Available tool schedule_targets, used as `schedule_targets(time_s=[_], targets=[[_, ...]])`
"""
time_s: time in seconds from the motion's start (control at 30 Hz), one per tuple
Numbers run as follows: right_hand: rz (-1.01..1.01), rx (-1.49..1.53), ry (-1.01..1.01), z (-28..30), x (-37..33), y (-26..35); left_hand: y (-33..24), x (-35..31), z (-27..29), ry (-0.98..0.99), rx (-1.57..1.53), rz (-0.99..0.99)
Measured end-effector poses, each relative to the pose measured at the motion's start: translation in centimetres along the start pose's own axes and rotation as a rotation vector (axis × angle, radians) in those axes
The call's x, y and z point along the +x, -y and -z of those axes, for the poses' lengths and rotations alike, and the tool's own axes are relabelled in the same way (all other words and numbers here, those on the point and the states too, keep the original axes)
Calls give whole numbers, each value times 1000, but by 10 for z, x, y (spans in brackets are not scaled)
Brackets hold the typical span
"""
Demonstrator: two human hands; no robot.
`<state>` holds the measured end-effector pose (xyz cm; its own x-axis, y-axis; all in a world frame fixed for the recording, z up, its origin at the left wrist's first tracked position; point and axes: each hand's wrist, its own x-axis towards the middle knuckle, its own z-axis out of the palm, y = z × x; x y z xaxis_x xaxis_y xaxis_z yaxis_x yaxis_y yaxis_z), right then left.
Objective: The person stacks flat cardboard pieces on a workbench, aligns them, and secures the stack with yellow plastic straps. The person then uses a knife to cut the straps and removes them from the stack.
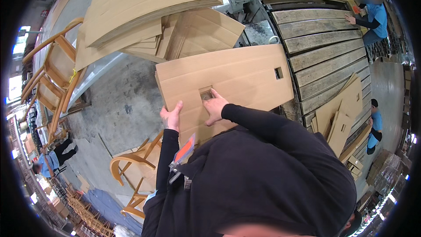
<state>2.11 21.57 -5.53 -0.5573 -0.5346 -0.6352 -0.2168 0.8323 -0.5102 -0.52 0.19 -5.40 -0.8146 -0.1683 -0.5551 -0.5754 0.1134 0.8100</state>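
Note:
A flat brown cardboard sheet point(245, 74) lies in front of my body, tilted slightly, with a thick, layered-looking left edge. Two rectangular cutouts show in it, one near the middle and one toward the right end. My left hand point(172, 116) grips the near left edge, thumb on top, the other fingers mostly hidden below. My right hand point(215, 106) is at the middle cutout, its fingers reaching into the hole and its thumb resting on the board beside it. What those fingertips touch underneath is hidden.
Stacked cardboard sheets point(149, 8) lie beyond on the left. A wooden slatted conveyor point(324, 48) runs along the right, bearing more cardboard pieces point(342, 109). Wooden chair frames point(57, 70) stand at left, another chair point(136, 162) near my left arm. People in blue shirts are farther off.

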Motion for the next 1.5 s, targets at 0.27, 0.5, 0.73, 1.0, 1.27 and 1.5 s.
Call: schedule_targets(time_s=[0.27, 0.5, 0.73, 1.0, 1.27, 1.5], targets=[[-14, -114, -385, -10, -5, 0, -4, 21, -1, -3, 3, -26], [2, 78, -397, -13, -21, -18, -8, 28, -12, 86, 17, -62], [-677, 754, -1315, -88, -100, -131, -42, 7, -8, 124, -56, -163], [-957, 670, -1060, -165, -170, -243, -104, -19, -3, 122, 248, -364], [-842, 793, -744, -147, -154, -284, -125, -56, -26, 37, 289, -307], [-871, 890, -1294, -139, -200, -279, -173, -74, -28, 266, 160, -469]])
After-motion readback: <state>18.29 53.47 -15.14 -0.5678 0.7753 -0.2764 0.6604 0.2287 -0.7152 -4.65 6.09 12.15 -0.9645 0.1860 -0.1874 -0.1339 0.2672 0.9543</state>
